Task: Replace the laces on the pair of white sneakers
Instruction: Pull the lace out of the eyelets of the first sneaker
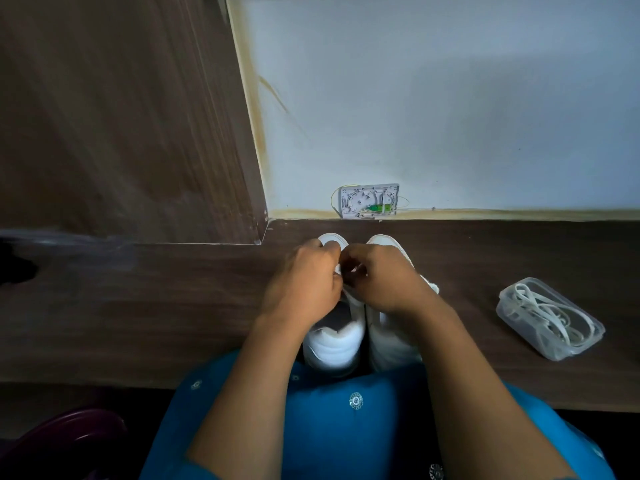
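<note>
Left hand (304,282) and right hand (384,282) pinch the limp, light lace (338,270) between them, over the sneaker (334,344); probably best gripped by its stiffer tip.

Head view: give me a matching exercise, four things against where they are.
Things:
1 left sneaker
2 right sneaker
3 clear container
4 wall box

Places:
a at the foot of the wall
b left hand and right hand meet over it
c right side of the desk, holding white laces
d the right one of the pair

Pairs: 1-b, 2-d, 3-c, 4-a
</note>
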